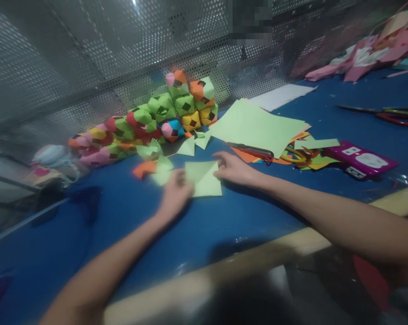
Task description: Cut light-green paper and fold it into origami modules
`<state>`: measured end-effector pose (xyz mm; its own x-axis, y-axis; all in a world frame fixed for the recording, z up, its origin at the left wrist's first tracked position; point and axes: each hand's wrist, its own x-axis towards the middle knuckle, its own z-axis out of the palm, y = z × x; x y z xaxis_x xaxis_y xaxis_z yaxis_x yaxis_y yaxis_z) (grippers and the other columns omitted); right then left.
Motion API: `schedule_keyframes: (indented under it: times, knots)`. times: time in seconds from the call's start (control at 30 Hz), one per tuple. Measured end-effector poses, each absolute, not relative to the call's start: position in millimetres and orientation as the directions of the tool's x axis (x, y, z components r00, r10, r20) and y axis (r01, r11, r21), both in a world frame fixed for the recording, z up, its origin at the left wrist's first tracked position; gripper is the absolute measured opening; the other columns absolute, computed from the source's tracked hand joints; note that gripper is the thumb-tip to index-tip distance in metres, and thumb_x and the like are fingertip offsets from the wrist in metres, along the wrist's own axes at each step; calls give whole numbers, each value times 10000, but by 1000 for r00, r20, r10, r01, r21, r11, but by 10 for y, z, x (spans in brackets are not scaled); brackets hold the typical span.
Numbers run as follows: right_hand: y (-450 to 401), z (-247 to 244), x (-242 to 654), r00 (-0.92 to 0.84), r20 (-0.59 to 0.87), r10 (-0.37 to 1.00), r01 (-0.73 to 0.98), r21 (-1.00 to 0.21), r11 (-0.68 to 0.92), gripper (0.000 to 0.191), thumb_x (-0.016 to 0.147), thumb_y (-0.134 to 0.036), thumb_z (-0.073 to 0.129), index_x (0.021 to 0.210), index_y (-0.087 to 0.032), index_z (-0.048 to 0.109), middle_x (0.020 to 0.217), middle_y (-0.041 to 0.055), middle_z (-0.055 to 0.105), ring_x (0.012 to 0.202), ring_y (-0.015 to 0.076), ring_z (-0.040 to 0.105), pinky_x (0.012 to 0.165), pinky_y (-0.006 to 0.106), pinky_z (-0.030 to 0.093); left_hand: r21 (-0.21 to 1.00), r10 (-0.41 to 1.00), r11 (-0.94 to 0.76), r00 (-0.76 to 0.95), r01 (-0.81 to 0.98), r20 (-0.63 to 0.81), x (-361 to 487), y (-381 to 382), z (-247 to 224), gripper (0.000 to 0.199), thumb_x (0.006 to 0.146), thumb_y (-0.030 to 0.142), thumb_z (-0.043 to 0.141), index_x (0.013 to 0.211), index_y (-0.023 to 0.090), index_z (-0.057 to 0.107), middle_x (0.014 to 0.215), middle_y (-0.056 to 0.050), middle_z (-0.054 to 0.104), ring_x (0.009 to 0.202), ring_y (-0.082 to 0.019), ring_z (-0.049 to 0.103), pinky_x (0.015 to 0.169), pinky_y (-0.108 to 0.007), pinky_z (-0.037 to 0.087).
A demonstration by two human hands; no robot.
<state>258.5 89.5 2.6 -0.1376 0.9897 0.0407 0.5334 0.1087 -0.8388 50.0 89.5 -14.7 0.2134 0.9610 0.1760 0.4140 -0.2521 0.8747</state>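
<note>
A small light green paper square (205,186) lies on the blue tabletop between my hands, with a diagonal crease or folded edge across it. My right hand (236,169) pinches its right edge between thumb and fingers. At the left edge my left hand (176,192) has its fingers curled against the paper, somewhat blurred. Just beyond the left hand are folded light green pieces (161,171) and an orange folded piece (144,170). More green folded pieces (186,146) rest behind the square.
Many-coloured folded paper blocks (161,106) are stacked against a perforated metal panel (122,54). A green paper stack (254,122) has a cutter knife (251,150) at its front. To the right lie a purple packet (363,160) and scissors (390,113). A pale edge (292,243) borders the table.
</note>
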Motion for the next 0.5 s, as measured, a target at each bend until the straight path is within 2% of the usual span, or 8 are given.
schedule_keyframes:
  times: [0.23,0.37,0.43,0.5]
  knots:
    - [866,76,2605,-229,148,962,511,-823,249,602,692,-57,520,1289,-104,455,812,12,517,710,131,509,654,254,447,916,977,-181,172,357,126,535,919,-163,400,715,213,613,1096,188,492,805,7,572,680,-101,558,628,-220,472]
    - [829,67,2538,-200,88,976,418,-893,166,628,732,-141,577,1325,-77,381,865,39,586,702,140,547,619,260,461,931,982,-153,161,331,104,520,941,-196,397,706,197,602,1088,187,494,789,11,585,623,-98,548,589,-222,466]
    - [830,32,2499,-212,40,976,385,-915,121,647,722,-116,579,1328,-58,358,898,69,629,738,161,588,626,268,476,930,983,-147,155,337,99,514,944,-206,397,705,197,602,1086,182,493,798,4,592,619,-102,550,584,-230,468]
    - [846,-9,2485,-239,63,969,391,-907,155,619,704,-59,550,1303,-75,391,924,81,651,819,181,617,680,280,491,912,980,-169,164,374,115,511,951,-209,382,713,202,599,1080,180,494,828,-8,593,637,-108,554,594,-238,473]
